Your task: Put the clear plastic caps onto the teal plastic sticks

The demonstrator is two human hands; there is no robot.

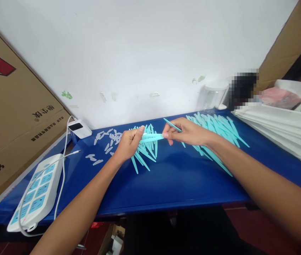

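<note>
Blue bench (171,187), toward its back edge: left hand (130,142) and right hand (183,131) pinch turquoise sticks (152,137), probably aligning them; next needs steadiness.

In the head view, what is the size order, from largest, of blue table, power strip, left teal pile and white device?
1. Blue table
2. Power strip
3. Left teal pile, partly hidden by left hand
4. White device

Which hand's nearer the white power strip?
Left. The left hand is up and to the right of the power strip; the right hand is farther right, beyond the left hand.
</note>
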